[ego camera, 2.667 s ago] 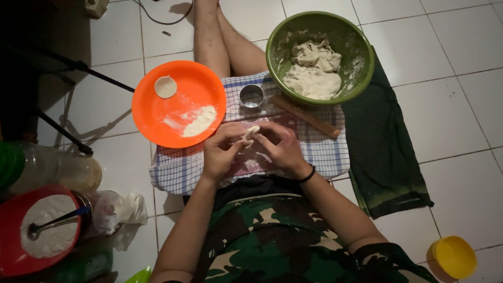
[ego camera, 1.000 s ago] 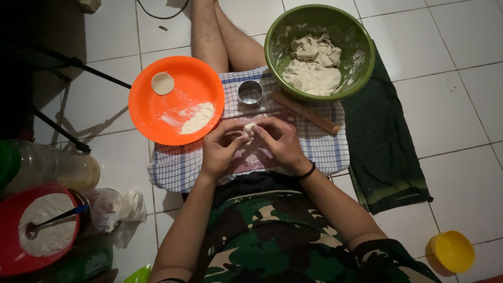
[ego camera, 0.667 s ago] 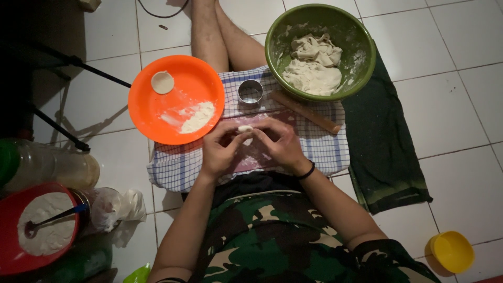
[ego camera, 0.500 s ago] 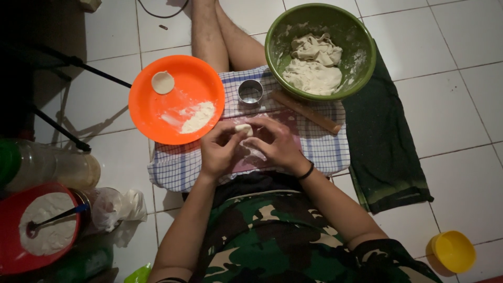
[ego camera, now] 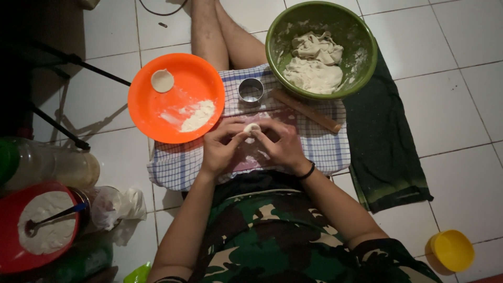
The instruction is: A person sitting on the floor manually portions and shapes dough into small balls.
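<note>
My left hand (ego camera: pixel 222 144) and my right hand (ego camera: pixel 280 144) meet over a checked cloth (ego camera: pixel 325 149) on my lap. Together their fingertips pinch a small round piece of white dough (ego camera: pixel 251 128). Just beyond the hands stand a round metal cutter (ego camera: pixel 251 89) and a wooden rolling pin (ego camera: pixel 306 110). An orange plate (ego camera: pixel 181 86) to the left carries one shaped dough disc (ego camera: pixel 162 80) and a heap of flour (ego camera: pixel 198 116). A green bowl (ego camera: pixel 361 63) at the upper right holds a big lump of dough (ego camera: pixel 314 65).
A red bowl (ego camera: pixel 13 209) of flour with a spoon sits at the lower left, beside a plastic bottle (ego camera: pixel 63 167) and a plastic bag (ego camera: pixel 118 207). A dark green cloth (ego camera: pixel 385 157) lies on the white tiles at right. A small yellow cup (ego camera: pixel 450 250) stands at the lower right.
Both hands have kept working the small dough piece between the fingertips, turning it slightly. The view has shifted a little; nothing else moved.
</note>
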